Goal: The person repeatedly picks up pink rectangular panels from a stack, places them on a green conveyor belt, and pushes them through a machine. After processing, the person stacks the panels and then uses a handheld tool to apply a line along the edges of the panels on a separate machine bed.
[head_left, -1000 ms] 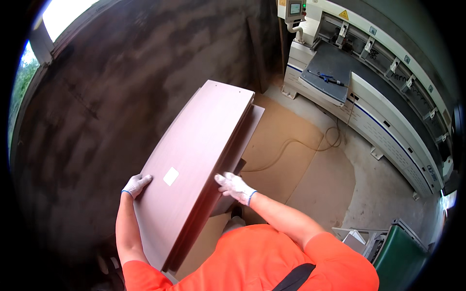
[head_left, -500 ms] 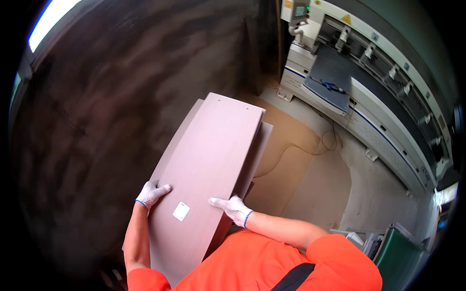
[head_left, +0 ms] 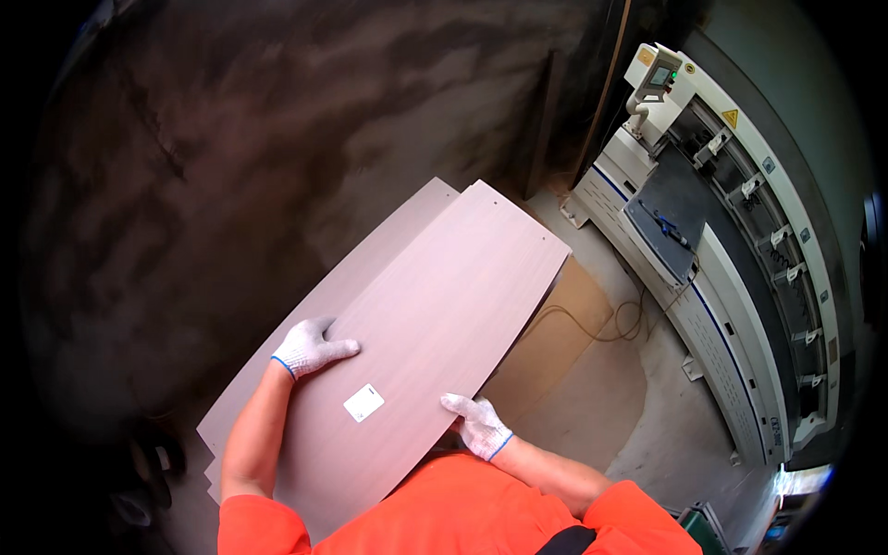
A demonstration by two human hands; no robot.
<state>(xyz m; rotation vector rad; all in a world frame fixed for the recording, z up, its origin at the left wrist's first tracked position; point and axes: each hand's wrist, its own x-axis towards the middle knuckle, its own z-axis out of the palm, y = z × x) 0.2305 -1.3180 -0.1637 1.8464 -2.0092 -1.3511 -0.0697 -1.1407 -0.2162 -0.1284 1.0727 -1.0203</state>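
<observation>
L hand & R hand, gloved, pinch 1 pinkish panel at opp. edges, thumbs on top; 2nd board under.

Top board shifted right, baring lower board.

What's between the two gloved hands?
In the head view, between the left hand and the right hand lie a white label and bare surface of the top panel.
</observation>
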